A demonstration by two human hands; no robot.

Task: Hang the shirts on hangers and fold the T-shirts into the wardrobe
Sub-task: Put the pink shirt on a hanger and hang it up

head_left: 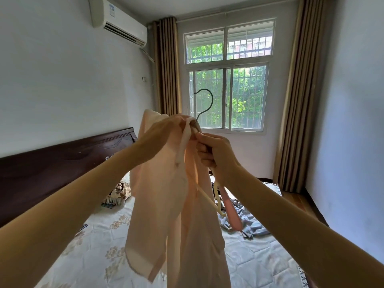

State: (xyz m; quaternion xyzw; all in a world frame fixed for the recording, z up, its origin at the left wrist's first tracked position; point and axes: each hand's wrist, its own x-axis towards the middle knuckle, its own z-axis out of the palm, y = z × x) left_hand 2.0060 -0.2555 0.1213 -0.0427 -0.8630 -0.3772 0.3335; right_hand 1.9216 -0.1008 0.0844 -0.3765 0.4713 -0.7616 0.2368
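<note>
Head view: I see my left hand [160, 132] pinching the collar of the sheer peach shirt [172, 204], held up over the bed [259, 256]. My right hand [214, 152] grips the cream plastic hanger with dark metal hook [204, 104] at its neck. Risk: only one shoulder looks seated, so slippery fabric could slide off if my pinch loosens.

You cannot see most of the hanger [204, 104]: the peach shirt [166, 194] covers its shoulders, and the frame's bottom edge cuts the shirt's hem.
</note>
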